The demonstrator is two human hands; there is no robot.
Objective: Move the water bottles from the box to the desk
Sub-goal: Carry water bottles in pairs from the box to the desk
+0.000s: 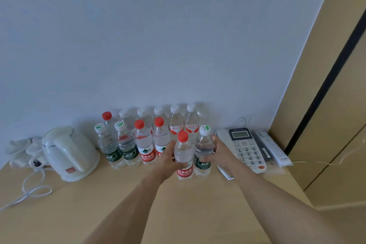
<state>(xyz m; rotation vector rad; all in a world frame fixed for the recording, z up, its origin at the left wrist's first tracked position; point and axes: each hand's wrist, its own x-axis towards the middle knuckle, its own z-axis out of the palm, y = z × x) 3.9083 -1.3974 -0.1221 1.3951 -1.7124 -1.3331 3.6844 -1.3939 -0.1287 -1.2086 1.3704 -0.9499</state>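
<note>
Looks like the placing step: both hands are setting a bottle each down on the table (178, 214), right in front of the rows already lined up against the wall. The box isn't in view at all, so no telling how many are left in it.

Left hand (165, 161) has the red-cap bottle (184, 156), fingers curled around its middle just above the red label. Right hand (218, 154) has the white-cap bottle (203, 150) with the green label, fingers wrapped round the far side, thumb near the label. Both grips are closed snug on the bottles, not loose. The two bottles stand upright, touching or nearly touching each other, just left of the telephone (247, 150). Their bases seem to be on the wood or just about there, hard to say for sure.

Next move I'd guess: let go of both without knocking the red-label bottles (153, 144) right behind, then go back for more. The kettle (69, 152) sits well clear, far left of the telephone.
</note>
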